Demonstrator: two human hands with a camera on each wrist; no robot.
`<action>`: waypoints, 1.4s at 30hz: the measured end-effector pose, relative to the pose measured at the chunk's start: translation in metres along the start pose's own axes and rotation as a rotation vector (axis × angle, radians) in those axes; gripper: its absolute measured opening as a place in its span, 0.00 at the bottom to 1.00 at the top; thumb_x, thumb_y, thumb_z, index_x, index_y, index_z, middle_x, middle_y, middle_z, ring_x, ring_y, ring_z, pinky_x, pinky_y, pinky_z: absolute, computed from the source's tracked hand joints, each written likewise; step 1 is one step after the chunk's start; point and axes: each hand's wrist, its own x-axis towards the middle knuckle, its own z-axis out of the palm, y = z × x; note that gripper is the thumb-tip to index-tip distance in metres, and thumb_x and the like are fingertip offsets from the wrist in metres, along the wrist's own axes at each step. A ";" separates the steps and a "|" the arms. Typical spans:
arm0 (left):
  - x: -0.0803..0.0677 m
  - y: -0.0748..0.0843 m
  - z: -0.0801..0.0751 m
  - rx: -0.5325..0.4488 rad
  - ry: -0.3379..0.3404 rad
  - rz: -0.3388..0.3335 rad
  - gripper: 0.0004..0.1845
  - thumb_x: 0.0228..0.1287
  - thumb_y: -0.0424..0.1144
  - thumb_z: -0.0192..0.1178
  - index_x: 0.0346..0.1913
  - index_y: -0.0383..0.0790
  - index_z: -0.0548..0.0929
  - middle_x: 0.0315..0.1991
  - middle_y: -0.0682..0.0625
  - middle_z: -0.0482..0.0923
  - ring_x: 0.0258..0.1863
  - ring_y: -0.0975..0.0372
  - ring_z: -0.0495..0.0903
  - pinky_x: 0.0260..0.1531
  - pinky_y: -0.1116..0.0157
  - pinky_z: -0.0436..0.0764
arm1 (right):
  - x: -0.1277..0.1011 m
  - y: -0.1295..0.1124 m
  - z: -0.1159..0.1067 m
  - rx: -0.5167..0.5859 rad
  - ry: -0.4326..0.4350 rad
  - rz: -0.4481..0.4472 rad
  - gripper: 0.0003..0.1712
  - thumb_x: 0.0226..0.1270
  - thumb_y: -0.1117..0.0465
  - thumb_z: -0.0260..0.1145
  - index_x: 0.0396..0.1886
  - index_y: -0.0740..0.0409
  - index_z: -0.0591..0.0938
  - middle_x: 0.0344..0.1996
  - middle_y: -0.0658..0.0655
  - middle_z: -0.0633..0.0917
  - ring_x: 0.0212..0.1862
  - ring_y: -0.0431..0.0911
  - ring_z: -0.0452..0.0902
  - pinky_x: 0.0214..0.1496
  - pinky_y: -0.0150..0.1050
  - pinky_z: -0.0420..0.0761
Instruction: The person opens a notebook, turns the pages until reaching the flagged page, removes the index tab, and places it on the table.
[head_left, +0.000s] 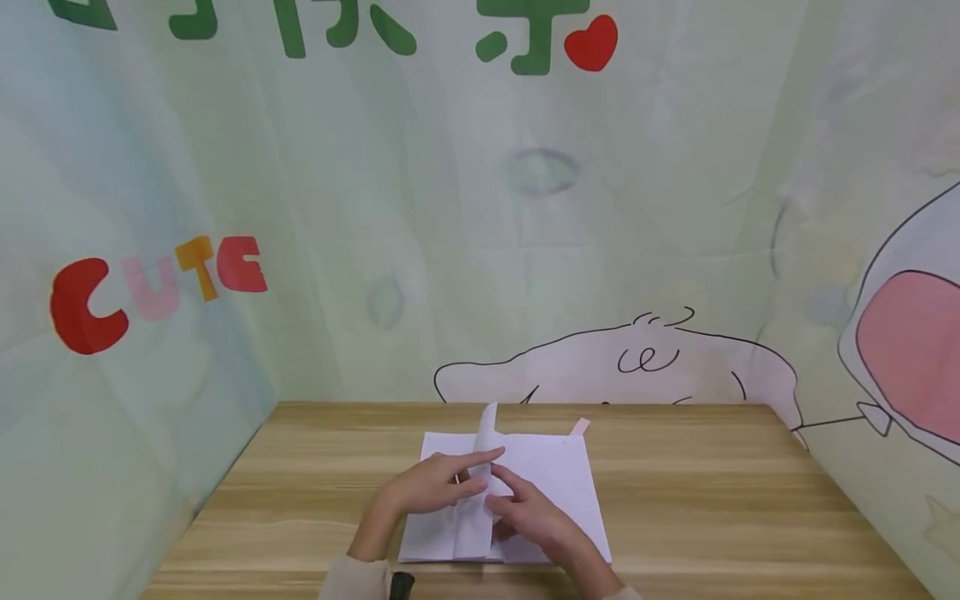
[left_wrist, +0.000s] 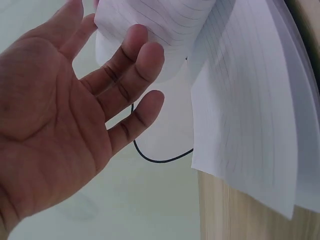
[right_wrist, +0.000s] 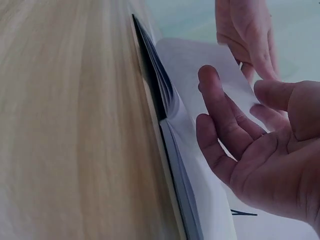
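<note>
An open lined notebook lies on the wooden table. One page stands up from its middle, curling over. My left hand rests flat-fingered against that page from the left. In the left wrist view the left hand's straight fingers touch the curled lined page. My right hand is on the right side of the page, low down. In the right wrist view the right hand's fingers are loosely bent and spread against the page, thumb apart; the left hand shows beyond.
A pink tab sticks out at the notebook's far right corner. Printed cartoon backdrops wall the table in at the back, left and right. Bare wood lies on both sides of the notebook. The notebook's stacked edge meets the table.
</note>
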 end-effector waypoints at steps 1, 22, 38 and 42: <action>-0.001 0.000 0.000 -0.001 -0.001 -0.010 0.27 0.76 0.49 0.55 0.74 0.52 0.70 0.25 0.50 0.78 0.21 0.70 0.72 0.26 0.69 0.72 | -0.001 0.000 -0.001 0.011 -0.011 0.001 0.35 0.76 0.60 0.58 0.76 0.67 0.58 0.36 0.60 0.86 0.29 0.49 0.85 0.39 0.43 0.83; -0.003 -0.010 -0.006 0.009 -0.008 -0.072 0.23 0.74 0.46 0.58 0.67 0.43 0.77 0.26 0.48 0.79 0.22 0.69 0.73 0.24 0.68 0.72 | -0.005 -0.005 -0.049 -0.157 0.070 -0.058 0.24 0.73 0.65 0.58 0.67 0.66 0.73 0.35 0.65 0.88 0.26 0.48 0.84 0.31 0.36 0.74; -0.006 -0.013 -0.009 0.005 -0.006 -0.137 0.21 0.75 0.46 0.57 0.65 0.41 0.79 0.26 0.51 0.77 0.23 0.67 0.73 0.24 0.68 0.72 | -0.015 -0.008 -0.075 -0.321 0.245 -0.003 0.22 0.72 0.68 0.61 0.65 0.61 0.77 0.28 0.59 0.84 0.23 0.46 0.76 0.30 0.38 0.74; -0.006 -0.014 -0.011 0.020 -0.005 -0.139 0.21 0.75 0.47 0.56 0.64 0.40 0.80 0.28 0.48 0.79 0.24 0.67 0.74 0.26 0.66 0.73 | -0.015 -0.005 -0.078 -0.364 0.259 -0.023 0.23 0.70 0.68 0.62 0.64 0.62 0.77 0.27 0.57 0.82 0.22 0.45 0.73 0.27 0.36 0.71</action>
